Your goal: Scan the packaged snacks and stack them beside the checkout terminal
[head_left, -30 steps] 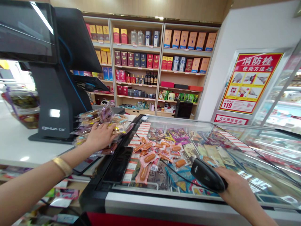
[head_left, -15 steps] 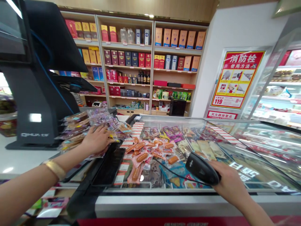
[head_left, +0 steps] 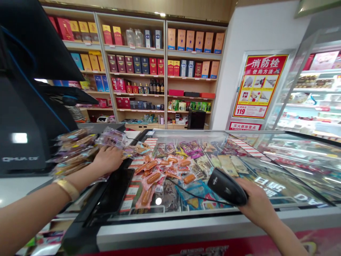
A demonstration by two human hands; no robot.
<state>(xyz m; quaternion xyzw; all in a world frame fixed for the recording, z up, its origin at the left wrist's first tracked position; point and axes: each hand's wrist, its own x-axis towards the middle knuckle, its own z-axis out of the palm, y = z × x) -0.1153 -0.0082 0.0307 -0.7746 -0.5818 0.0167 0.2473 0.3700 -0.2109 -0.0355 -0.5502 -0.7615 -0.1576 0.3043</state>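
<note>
My right hand [head_left: 257, 204] grips a black barcode scanner [head_left: 226, 186] above the glass top of the display case. A thin cable runs left from the scanner over the glass. My left hand [head_left: 109, 159], fingers stretched forward, lies over clear-wrapped snack packs [head_left: 113, 137] by the left edge of the case. Its fingertips are partly hidden among the wrappers. Just left of it is a stack of brown wrapped snack packs [head_left: 77, 154]. Orange wrapped sausages [head_left: 154, 177] lie in a loose pile on the glass between my hands.
A black phone-like slab [head_left: 115, 190] lies on the case's left edge. The dark register stand [head_left: 23, 117] rises at far left. The glass-topped case [head_left: 173, 227] spans the front. Shelves of boxed bottles [head_left: 137, 65] line the back wall, and a red poster [head_left: 259, 87] hangs to the right.
The view has shifted, so most things sit farther left. My left hand stays at the snack packs, its fingers less spread. My right hand keeps hold of the barcode scanner.
</note>
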